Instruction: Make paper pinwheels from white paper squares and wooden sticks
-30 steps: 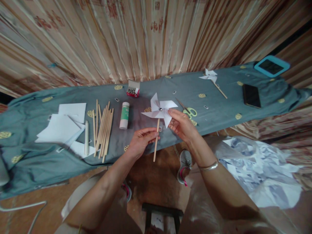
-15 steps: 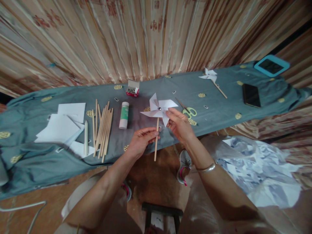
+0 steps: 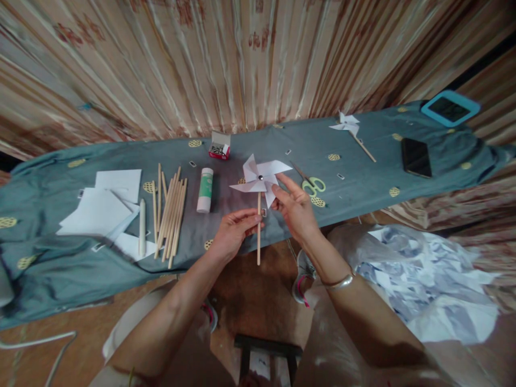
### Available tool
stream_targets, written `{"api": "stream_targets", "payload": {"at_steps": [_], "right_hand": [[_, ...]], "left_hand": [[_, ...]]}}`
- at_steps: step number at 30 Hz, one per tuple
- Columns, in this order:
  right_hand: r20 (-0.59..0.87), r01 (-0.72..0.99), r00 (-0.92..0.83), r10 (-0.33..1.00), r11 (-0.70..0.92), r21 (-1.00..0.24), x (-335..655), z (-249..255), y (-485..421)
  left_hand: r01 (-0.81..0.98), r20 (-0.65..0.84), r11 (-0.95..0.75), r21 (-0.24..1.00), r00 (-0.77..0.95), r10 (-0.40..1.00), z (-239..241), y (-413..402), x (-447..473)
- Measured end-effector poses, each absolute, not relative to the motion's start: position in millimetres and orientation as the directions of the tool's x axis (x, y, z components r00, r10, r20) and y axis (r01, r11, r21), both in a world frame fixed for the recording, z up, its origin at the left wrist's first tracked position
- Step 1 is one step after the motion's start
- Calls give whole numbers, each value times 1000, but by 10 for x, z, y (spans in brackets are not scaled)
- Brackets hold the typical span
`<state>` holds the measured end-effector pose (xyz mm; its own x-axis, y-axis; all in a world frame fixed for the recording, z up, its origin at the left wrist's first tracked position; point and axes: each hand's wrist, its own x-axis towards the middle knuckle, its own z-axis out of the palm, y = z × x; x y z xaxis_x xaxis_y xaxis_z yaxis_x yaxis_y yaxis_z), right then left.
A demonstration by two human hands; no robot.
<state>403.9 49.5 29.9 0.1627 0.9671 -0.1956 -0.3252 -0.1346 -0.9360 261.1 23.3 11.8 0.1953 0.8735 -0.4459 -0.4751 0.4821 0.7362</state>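
A white paper pinwheel on a wooden stick is held upright over the front edge of the table. My left hand is closed round the stick about halfway down. My right hand is at the wheel's lower right blade, its fingers spread and touching the paper. A metal pin head shows at the wheel's centre.
The grey-green cloth-covered table bears white paper squares, several wooden sticks, a glue stick, a box of pins, green-handled scissors, a second pinwheel, a phone and a blue-cased tablet. Paper scraps lie at lower right.
The pinwheel has shifted slightly left and its blades have turned. My right hand's fingers have opened out against the lower right blade. My left hand keeps its grip on the stick.
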Motion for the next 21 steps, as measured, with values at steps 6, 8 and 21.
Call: {"api": "stream_targets", "payload": {"at_steps": [6,8,21], "right_hand": [[-233,-392,130,964,-166,-905,4058,318,495],[-255,-429,127,959,-179,-885,4078,316,514],[-267,-508,147,952,-159,-847,4221,350,597]], "left_hand": [[-470,-437,478,742,202,877,130,240,2592],[-464,-434,481,744,211,876,135,232,2588],[-422,-456,519,743,248,855,109,221,2582]]}}
